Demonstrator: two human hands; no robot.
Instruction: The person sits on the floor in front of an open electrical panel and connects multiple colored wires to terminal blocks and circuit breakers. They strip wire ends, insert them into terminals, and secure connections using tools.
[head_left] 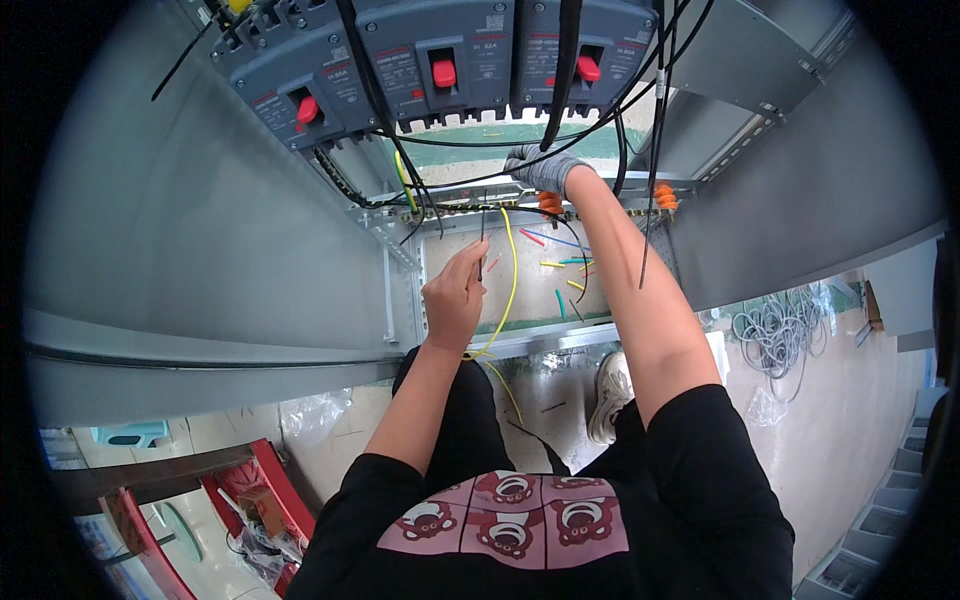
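Observation:
Inside the metal cabinet, my bare left hand [456, 298] is closed in a pinch on a thin black wire [483, 228], which stands upright from the fingertips toward the crossbar. Farther out and to the right, my right hand [540, 169] wears a grey glove. Its fingers are curled beside the crossbar, under the hanging black cables [566, 80]; what they hold is hidden. A yellow wire [515, 262] loops down just right of my left hand. Between my arms, an orange ribbed insulator [550, 204] sits on the crossbar.
Three grey circuit breakers [437, 62] with red levers span the top. Coloured tube pieces [553, 264] lie on the floor inside the cabinet frame. Metal panels [800, 210] stand at both sides. Coiled grey cable [780, 330] lies right; a red rack [270, 490] stands lower left.

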